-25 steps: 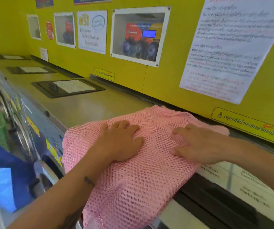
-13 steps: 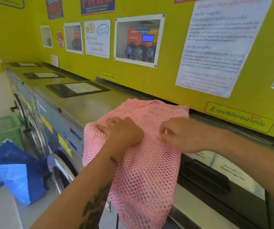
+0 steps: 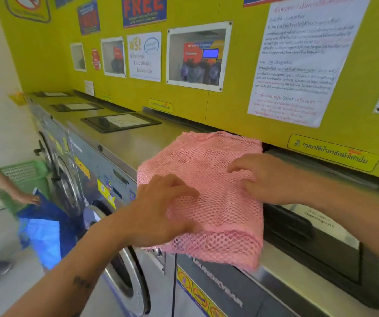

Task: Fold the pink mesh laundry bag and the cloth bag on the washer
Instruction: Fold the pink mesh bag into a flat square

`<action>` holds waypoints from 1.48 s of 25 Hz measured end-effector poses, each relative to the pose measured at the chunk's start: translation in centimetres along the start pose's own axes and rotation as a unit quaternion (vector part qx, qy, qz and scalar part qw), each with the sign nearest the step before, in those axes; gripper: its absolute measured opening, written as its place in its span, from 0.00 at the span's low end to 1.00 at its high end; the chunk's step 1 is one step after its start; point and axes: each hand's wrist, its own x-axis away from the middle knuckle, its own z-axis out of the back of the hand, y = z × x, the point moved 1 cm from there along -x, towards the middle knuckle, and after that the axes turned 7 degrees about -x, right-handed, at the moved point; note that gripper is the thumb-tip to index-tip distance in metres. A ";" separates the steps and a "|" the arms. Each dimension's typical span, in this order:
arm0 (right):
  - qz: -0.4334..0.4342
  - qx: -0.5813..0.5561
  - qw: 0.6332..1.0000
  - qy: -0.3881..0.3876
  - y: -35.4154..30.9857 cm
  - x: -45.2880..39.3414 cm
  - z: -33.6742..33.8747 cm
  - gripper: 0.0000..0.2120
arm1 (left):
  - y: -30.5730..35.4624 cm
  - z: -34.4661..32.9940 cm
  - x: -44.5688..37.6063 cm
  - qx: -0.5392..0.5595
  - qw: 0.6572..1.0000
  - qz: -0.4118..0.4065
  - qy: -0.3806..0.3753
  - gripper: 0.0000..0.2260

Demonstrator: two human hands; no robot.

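Observation:
The pink mesh laundry bag (image 3: 209, 170) lies in a folded, roughly square stack on the steel washer top (image 3: 138, 143), its near edge just past the front rim. My left hand (image 3: 161, 209) grips the stack's near-left corner, thumb underneath and fingers on top. My right hand (image 3: 266, 179) rests on the right side of the mesh with bent fingers spread, pressing it down. A blue bag (image 3: 44, 229) stands on the floor to the left, beside the washer doors.
Another person's arm (image 3: 7, 186) reaches to the blue bag, next to a green basket (image 3: 23, 172). A black detergent lid (image 3: 310, 243) sits right of the mesh. The yellow wall (image 3: 229, 110) with posters rises just behind the washer top.
The part of the mesh bag that hung over the washer front has been brought up onto the top, making a shorter stack. My left hand moved to its near-left corner. A person appeared at left.

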 end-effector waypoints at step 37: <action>0.064 -0.060 0.996 -0.035 1.0 15.3 8.0 0.24 | 14.0 7.2 0.7 -0.039 0.998 0.033 -0.037 0.15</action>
